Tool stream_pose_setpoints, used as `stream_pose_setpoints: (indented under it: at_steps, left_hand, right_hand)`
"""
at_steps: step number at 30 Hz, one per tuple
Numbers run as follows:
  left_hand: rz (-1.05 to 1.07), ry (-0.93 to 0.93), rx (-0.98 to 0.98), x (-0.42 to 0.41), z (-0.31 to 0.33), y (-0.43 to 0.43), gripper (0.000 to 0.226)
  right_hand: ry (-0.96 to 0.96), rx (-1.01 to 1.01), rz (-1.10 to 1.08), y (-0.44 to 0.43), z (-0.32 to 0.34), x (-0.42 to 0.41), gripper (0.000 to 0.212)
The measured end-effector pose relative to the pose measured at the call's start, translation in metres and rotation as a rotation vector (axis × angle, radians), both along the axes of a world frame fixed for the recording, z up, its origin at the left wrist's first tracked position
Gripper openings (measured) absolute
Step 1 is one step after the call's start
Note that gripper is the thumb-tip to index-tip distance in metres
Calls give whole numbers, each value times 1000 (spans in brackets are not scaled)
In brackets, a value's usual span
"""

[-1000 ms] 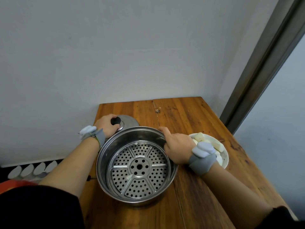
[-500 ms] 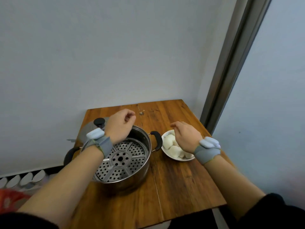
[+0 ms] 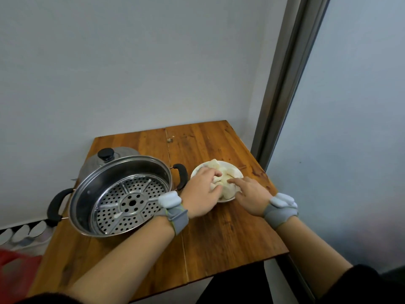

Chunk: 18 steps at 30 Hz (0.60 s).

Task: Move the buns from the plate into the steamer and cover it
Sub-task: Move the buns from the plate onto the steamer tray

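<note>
Both hands are now down in the plate (image 3: 237,172): half a second ago the left hand (image 3: 200,194) hovered over the steamer (image 3: 122,194) and the right hand (image 3: 249,197) was only arriving at the buns (image 3: 221,173). The left grip is curling around a bun at the near edge of the pile, though I cannot tell whether it is fully closed on it; the right grip is loosely spread, fingertips touching the buns, holding nothing that I can see. My reading is that the first transfer is beginning. The steamer rack holds no buns, and the lid (image 3: 114,156) rests behind the pot on the tabletop (image 3: 219,238). No brand, label or writing can be read anywhere, including on the grey wristbands (image 3: 278,210).
</note>
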State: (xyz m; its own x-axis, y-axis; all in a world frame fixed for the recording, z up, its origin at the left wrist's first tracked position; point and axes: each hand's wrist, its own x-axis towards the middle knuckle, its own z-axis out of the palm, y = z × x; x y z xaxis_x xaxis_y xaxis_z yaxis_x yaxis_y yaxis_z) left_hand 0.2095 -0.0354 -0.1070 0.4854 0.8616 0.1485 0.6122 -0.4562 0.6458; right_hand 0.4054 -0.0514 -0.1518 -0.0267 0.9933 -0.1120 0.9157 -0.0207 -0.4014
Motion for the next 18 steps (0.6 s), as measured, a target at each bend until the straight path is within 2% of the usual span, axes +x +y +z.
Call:
stream_pose_setpoints:
  at_steps: [3,7,10,14,18]
  left_hand:
    - [28,174,-74,7,-27,3,46]
    - [67,255,-71,7,-50,8,47]
    - [103,239,-68,10,-57,11,42]
    - [155,224,-13,13,-58,13,28]
    - [225,131,-29,12,-51,14,21]
  right_hand:
    - [37,-9,-8,-4,-5,-1,48]
    - [114,16,-40,-6,-12,-5,47]
    - [145,43,-72,-5,-15,-6,37]
    - [215,65,-90,-9,-15,-5,34]
    - [266,187,-148,-16,-7,1,30]
